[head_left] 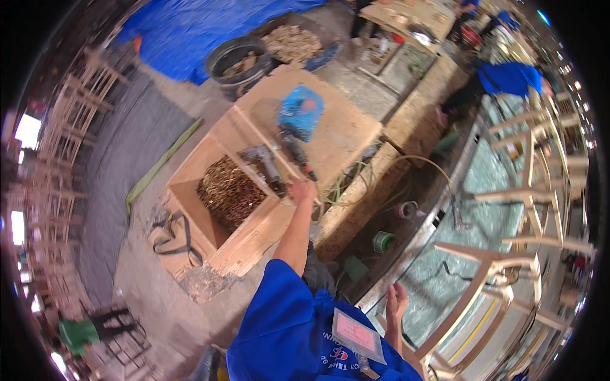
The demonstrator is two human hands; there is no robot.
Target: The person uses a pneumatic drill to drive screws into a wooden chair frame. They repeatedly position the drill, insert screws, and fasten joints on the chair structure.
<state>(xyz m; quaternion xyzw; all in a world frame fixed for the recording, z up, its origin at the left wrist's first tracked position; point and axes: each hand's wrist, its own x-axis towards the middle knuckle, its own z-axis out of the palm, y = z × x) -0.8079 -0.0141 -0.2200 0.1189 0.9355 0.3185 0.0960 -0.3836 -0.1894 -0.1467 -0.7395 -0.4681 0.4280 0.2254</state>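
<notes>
Blur hides left hand (301, 189) grip near drill (293, 147); right hand (396, 300) spread on table edge (381, 286).

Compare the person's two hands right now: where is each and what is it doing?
The left hand is stretched out over the open wooden box, at its inner edge near the power tools; the right hand is pulled in close, at the workbench edge. The left looks closed on something unclear; the right's fingers are loosely open and empty. Both are bare.
</notes>
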